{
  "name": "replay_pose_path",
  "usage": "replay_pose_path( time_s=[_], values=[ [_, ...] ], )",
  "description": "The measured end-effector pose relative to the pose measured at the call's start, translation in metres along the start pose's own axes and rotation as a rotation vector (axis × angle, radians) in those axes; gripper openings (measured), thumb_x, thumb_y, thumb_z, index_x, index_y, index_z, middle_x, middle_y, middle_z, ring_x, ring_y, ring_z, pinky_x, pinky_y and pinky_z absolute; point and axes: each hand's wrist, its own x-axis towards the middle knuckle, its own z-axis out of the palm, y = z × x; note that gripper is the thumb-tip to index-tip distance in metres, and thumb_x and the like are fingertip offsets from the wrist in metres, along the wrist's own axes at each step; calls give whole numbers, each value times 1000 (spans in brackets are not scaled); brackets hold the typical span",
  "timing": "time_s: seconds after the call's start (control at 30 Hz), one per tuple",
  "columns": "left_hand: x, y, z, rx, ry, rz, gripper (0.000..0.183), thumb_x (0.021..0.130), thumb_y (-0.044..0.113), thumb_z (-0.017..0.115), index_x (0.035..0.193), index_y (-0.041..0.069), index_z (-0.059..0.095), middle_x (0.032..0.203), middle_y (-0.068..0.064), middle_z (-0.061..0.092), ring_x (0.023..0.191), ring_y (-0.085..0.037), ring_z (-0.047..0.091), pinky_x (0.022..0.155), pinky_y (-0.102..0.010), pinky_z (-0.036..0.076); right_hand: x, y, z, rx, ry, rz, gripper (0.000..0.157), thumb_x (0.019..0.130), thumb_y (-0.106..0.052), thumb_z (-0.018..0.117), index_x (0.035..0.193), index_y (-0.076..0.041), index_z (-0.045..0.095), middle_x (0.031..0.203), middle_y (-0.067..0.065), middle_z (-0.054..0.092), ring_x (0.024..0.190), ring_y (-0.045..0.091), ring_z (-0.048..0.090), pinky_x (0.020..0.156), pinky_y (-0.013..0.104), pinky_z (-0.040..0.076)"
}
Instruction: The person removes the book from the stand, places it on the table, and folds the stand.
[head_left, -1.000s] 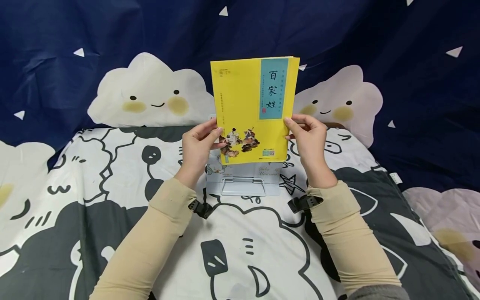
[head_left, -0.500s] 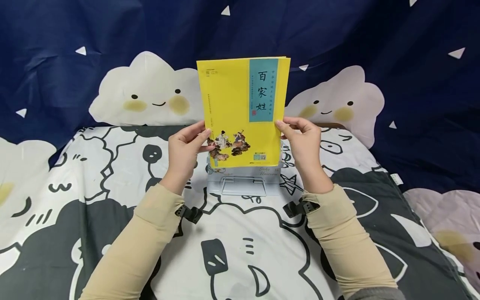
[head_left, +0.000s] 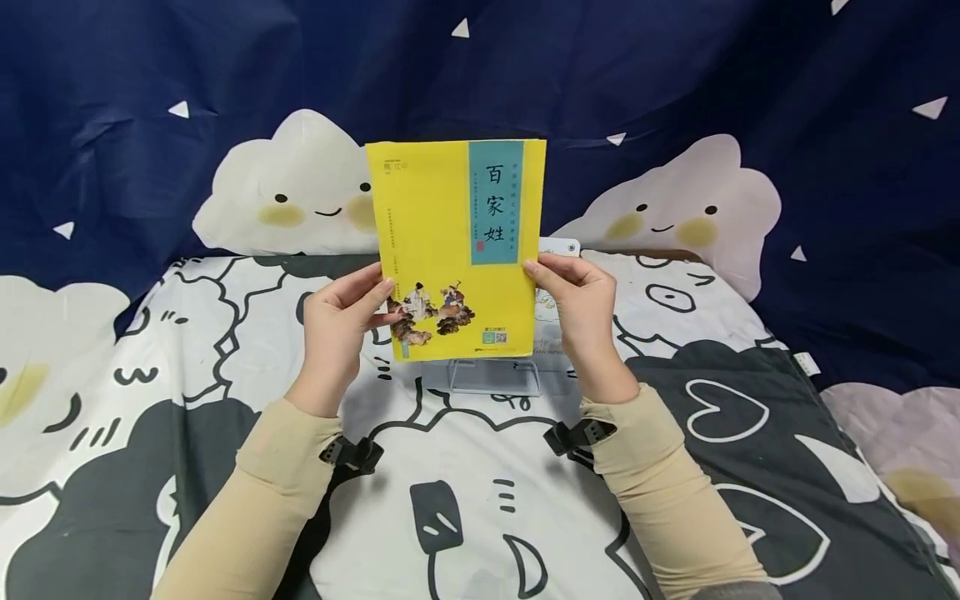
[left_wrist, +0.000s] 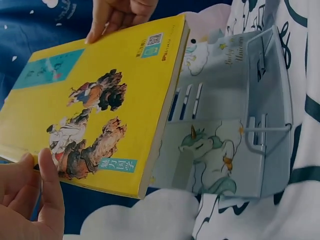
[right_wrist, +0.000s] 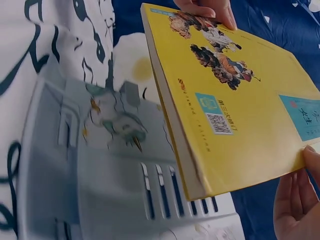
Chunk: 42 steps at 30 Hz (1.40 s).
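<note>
A yellow paperback book (head_left: 435, 250) with a teal title panel and painted figures on its cover is held up, cover facing me. My left hand (head_left: 337, 333) pinches its left edge near the bottom, thumb on the cover. On the right edge, my right hand (head_left: 585, 321) grips it with the thumb in front and fingers behind. Behind and below the book stands a pale book stand (left_wrist: 220, 110) printed with a unicorn, with slots in its back and a wire bracket (head_left: 495, 379) at the front. The book hides much of the stand in the head view.
A sheet (head_left: 480, 517) with black-and-white cartoon drawings covers the surface underneath. At the back hangs a dark blue cloth (head_left: 480, 67) with smiling clouds and small white triangles. Black wrist cameras (head_left: 352, 454) sit over both beige sleeves.
Both hands have carried the book to the left and a little lower in the head view. The stand's upper right corner now shows beside the book. Both hands keep their hold.
</note>
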Motion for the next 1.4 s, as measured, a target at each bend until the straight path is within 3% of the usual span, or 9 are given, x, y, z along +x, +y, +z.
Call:
replay_pose_path(
  time_s=[0.23,0.57,0.77,0.9,1.13,1.4],
  values=[
    [-4,-3,-18,-6,25,-37,39,89,11,74,126,0,67,99,4,76,87,-12,73,67,-27,61,-9,9,14,59,-20,13,21,81,1,79,99,6,71,76,-10,71,69,6,67,71,19,57],
    [-8,-2,-39,65,51,-73,41,89,12,75,126,-2,66,96,8,76,83,-8,72,62,-23,60,-22,21,30,70,-30,49,10,81,2,78,86,-2,71,74,-8,69,68,7,64,68,19,56],
    [-11,0,-50,134,62,-116,40,90,11,74,126,-2,64,92,12,75,81,-3,70,58,-18,57,-31,26,37,46,-92,70,18,85,-1,76,101,6,73,82,-2,73,71,8,65,71,20,57],
    [-13,2,-58,184,64,-116,41,91,11,72,129,1,63,89,15,74,78,-1,68,54,-16,53,-37,26,41,-19,-151,79,21,89,-6,73,108,3,73,91,5,75,75,7,68,77,22,58],
    [-15,1,-76,184,20,-128,37,92,12,71,128,13,62,90,15,74,73,-2,66,53,-16,51,-47,27,49,-62,-245,91,23,94,-5,65,115,2,72,111,17,72,76,6,65,77,29,59],
    [-15,-3,-97,403,0,-138,28,96,17,66,124,16,65,97,22,67,78,-1,61,57,-16,51,-59,33,59,-88,-348,134,31,95,-1,62,126,-3,67,124,16,66,85,8,64,83,42,60]
  ],
)
